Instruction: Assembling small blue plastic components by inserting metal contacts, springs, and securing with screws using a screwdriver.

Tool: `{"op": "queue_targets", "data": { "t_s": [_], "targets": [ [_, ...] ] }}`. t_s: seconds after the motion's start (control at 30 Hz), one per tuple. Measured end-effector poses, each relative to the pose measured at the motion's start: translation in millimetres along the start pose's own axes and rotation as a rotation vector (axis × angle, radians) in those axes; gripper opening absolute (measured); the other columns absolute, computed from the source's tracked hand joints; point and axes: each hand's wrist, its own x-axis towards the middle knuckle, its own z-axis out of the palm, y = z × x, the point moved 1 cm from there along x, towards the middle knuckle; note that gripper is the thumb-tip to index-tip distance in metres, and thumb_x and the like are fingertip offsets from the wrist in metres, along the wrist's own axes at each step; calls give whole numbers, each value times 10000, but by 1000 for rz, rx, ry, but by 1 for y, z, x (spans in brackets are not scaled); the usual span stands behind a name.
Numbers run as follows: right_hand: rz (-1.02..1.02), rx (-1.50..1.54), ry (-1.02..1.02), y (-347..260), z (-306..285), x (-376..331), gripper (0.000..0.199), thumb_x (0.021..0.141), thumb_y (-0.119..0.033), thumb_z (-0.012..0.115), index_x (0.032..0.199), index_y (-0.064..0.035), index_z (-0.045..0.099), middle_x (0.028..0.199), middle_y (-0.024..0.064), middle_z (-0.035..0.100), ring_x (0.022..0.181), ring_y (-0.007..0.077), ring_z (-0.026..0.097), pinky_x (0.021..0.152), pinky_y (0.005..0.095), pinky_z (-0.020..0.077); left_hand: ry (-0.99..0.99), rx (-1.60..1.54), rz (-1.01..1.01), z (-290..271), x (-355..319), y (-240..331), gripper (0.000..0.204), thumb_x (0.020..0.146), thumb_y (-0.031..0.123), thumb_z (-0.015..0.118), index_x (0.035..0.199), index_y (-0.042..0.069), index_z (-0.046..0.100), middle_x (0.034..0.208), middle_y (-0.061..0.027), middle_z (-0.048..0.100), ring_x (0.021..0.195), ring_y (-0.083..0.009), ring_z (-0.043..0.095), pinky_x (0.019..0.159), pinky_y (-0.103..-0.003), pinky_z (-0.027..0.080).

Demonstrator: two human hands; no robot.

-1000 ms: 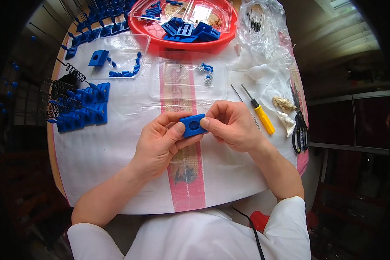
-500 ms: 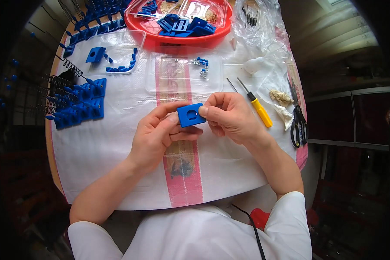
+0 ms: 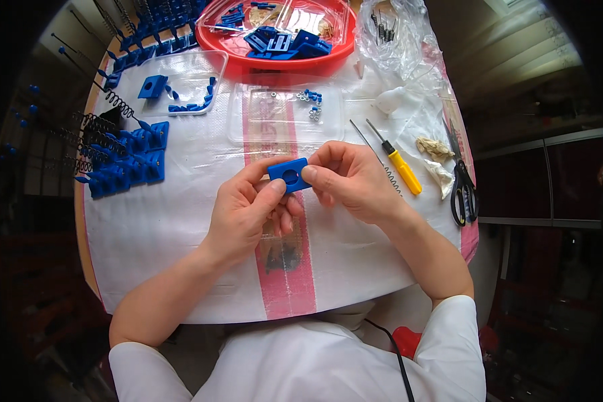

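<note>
A blue rectangular plastic piece with a round hole [image 3: 279,170] is held up between both hands above the middle of the table. My left hand [image 3: 242,208] pinches its left end, the thumb on the front face and the other fingers behind or below. At its right end, my right hand [image 3: 347,179] grips with thumb and fingertips. Fingers hide part of the piece's back. Right of my right hand lie a yellow-handled screwdriver [image 3: 405,173] and a thin rod with a coil spring [image 3: 391,179], partly covered by that hand.
Blue assemblies with springs [image 3: 130,164] stand in rows at the left. Behind are a clear tray with blue parts [image 3: 216,63], a clear lid with small rings [image 3: 248,127] and a red basin [image 3: 275,65]. Scissors [image 3: 463,191] and a clear plastic bag [image 3: 409,47] lie to the right.
Both hands have shifted the blue piece slightly left and tilted it. My left fingers have curled lower beneath it. More of the spring shows beside my right hand.
</note>
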Motion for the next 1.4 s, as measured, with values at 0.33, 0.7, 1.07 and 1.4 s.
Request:
{"op": "queue_targets", "data": {
  "t_s": [0.33,0.7,1.07,1.4],
  "targets": [
    [-69,-75,-34,2,5,-5,145,888,-81,690,973,14,620,838,40,661,694,77,626,611,215,516,21,123,95,1,-5,0,368,1011,108,462,1364,4,454,822,-77,661,604,-61,583,547,-191,483],
    [-80,-89,-12,3,4,-6,112,895,-78,685,918,9,618,786,29,642,658,64,590,588,210,489,44,81,42,2,-3,-3,379,1010,120,482,1375,19,474,814,-72,655,595,-67,583,538,-186,480],
    [-56,-95,0,3,3,-5,117,891,-87,693,901,5,621,769,30,646,640,61,588,558,199,478,63,81,30,3,-4,-3,380,1008,118,492,1377,27,480,815,-63,649,611,-61,582,548,-183,487],
    [-47,-67,10,4,2,-4,144,883,-115,704,885,6,626,733,27,644,605,58,587,525,200,466,61,84,25,4,-3,-2,380,1004,111,496,1372,16,478,812,-68,651,611,-67,587,549,-189,494]
  ]
}}
